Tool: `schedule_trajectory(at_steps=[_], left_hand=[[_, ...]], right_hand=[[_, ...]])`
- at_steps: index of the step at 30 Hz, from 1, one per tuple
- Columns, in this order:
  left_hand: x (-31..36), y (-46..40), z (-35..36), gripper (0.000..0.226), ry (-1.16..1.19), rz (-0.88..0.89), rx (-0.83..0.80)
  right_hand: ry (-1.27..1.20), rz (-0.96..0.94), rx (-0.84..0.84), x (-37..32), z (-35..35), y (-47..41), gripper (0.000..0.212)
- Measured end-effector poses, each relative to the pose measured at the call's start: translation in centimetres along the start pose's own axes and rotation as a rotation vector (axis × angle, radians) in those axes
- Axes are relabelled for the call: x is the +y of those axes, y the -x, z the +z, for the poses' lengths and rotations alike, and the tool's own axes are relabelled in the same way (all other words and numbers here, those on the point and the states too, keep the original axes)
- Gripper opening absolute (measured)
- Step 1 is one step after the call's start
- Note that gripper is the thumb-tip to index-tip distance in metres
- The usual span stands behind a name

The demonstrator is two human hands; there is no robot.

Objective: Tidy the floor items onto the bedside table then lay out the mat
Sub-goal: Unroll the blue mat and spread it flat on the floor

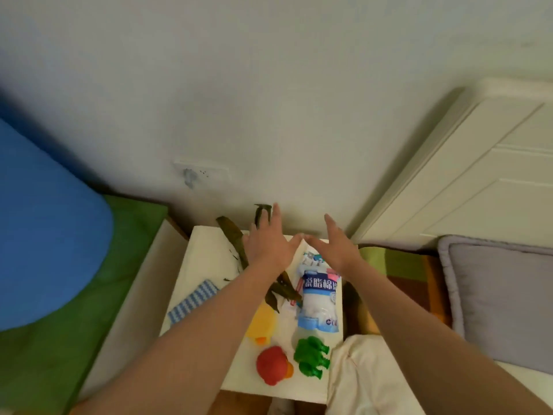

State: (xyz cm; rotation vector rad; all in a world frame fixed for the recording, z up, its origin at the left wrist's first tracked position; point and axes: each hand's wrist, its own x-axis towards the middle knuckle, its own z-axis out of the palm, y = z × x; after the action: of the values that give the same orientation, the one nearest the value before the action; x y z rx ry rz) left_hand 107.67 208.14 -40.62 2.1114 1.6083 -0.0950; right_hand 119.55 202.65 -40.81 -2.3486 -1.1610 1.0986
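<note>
Both hands reach forward over the white table (206, 256) in the lower middle of the frame. The left hand (269, 241) has its fingers straight and spread, holding nothing, and its fingertips lie over a dark dried leaf (232, 239) near the far edge of the table. The right hand (335, 245) is also flat and open, empty, just to the right of the left one; the 2 thumbs almost touch in the center of the frame.

On the table, below the hands, lies a white and blue bag (318, 298) with printed letters. Left of it is a yellow toy (263, 324), partly hidden by the left forearm. Near the front edge lie a red toy (273, 365) and, just right of it, a green toy (312, 356). A blue striped cloth (193, 299) lies at the left side of the table.

At the left of the frame there is a bed with a green sheet (98, 298) and a blue pillow (45, 235). At the right, a grey cushion (502, 301) lies below a white cabinet (478, 175). A pale cloth (365, 375) is at the lower right of the table
</note>
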Motion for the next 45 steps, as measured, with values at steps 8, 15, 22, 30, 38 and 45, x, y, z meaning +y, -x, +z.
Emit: schedule_trajectory(at_steps=[8,15,22,30,38,45], left_hand=[[-9.6,4.0,-13.5,0.077,0.082,-0.162,0.229],[-19.5,11.3,-25.3,0.077,0.074,-0.276,0.467],[-28.3,19.9,-36.0,0.077,0.092,-0.378,0.694],[-36.4,30.9,-49.8,0.078,-0.033,-0.370,0.940],[-38.8,35.9,-58.1,0.079,-0.080,-0.307,1.038],[-39.2,35.9,-62.4,0.077,-0.088,-0.178,1.103]], right_hand=[[0.111,-0.326,0.006,-15.3,-0.3,4.1,0.077],[0.186,-0.621,0.001,-30.6,3.1,10.6,0.081],[0.159,-0.882,-0.005,-43.3,5.5,19.0,0.082],[0.070,-1.158,0.138,-57.8,6.0,31.0,0.083],[0.119,-1.271,0.357,-64.8,4.8,37.3,0.081],[0.184,-1.374,0.593,-68.5,2.6,39.4,0.083]])
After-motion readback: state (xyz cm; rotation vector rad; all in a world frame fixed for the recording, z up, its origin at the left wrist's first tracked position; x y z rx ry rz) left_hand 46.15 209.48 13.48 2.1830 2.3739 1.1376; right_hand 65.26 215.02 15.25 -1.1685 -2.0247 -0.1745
